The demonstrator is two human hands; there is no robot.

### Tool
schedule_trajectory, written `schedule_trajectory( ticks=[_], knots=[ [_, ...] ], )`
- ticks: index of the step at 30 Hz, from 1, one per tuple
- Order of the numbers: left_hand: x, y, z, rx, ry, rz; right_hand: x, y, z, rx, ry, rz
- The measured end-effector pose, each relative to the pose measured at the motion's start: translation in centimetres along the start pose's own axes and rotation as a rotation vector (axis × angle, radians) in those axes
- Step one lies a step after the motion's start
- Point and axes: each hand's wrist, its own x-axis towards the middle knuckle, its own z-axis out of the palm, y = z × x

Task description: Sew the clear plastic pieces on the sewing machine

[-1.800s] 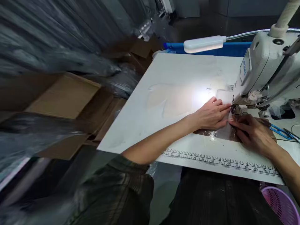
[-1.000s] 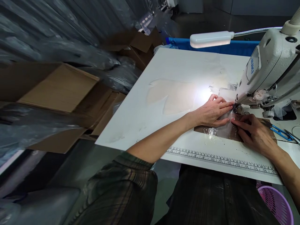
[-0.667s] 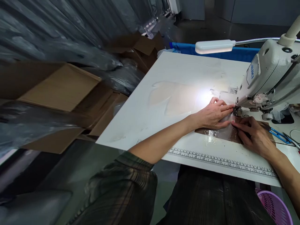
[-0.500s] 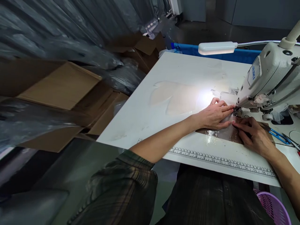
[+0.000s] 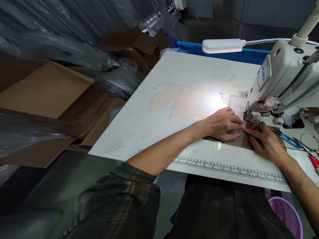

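My left hand point(image 5: 221, 123) lies flat, fingers stretched out, pressing a sheer, shiny piece of fabric point(image 5: 230, 141) onto the white table point(image 5: 179, 73). Its fingertips reach the presser foot point(image 5: 246, 117) of the white sewing machine point(image 5: 281, 76). My right hand point(image 5: 264, 141) rests on the same fabric just right of the left one, fingers extended and pressed down, tips touching the fabric in front of the needle. A brown patch under the fabric shows around both hands.
A lit white lamp point(image 5: 221, 45) hangs over the table. Blue-handled snips point(image 5: 286, 139) lie right of my right hand. A printed ruler point(image 5: 224, 167) runs along the front edge. Cardboard boxes point(image 5: 45, 96) and plastic sheeting stand at left; a purple basket point(image 5: 284, 212) sits lower right.
Both hands have stayed on the fabric at the presser foot, with the fingertips drawn slightly closer together. The camera view has shifted a little.
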Motion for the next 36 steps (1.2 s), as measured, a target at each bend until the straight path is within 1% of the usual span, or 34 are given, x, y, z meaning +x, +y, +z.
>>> schedule_trajectory(
  ticks=[4,8,11,15,22,26,28,31,33,34,36],
  knots=[
    [-0.3,-0.1,-0.4,0.019,-0.027,0.009,-0.1,-0.1,0.2,-0.005,0.013,0.013],
    [-0.3,-0.1,-0.4,0.072,-0.029,0.007,-0.1,-0.1,0.3,-0.030,0.033,0.000],
    [-0.2,-0.1,-0.3,0.110,-0.031,-0.022,-0.2,-0.1,0.4,-0.029,0.038,-0.008],
    [0.1,0.1,-0.4,0.130,-0.044,-0.068,-0.3,0.0,0.7,-0.031,0.011,0.039],
    [0.4,0.1,-0.1,0.160,-0.049,-0.161,-0.4,0.0,0.8,-0.022,0.029,0.049],
    [0.3,-0.1,0.2,0.160,-0.040,-0.181,-0.4,0.5,0.3,0.048,0.009,0.139],
    [0.3,-0.3,0.0,0.168,-0.030,-0.185,-0.4,0.8,0.0,0.105,0.012,0.187],
    [0.3,-0.5,-1.0,0.152,0.014,-0.197,-0.2,1.2,-0.3,0.189,0.034,0.265],
    [0.3,-0.5,-1.9,0.091,0.029,-0.213,-0.1,1.4,-0.5,0.240,0.067,0.332],
    [0.2,-0.4,-2.4,0.040,0.017,-0.213,0.0,1.5,-0.5,0.260,0.081,0.367],
    [0.2,-0.1,-3.0,-0.082,-0.050,-0.179,0.0,1.5,-0.5,0.280,0.105,0.418]
  ],
)
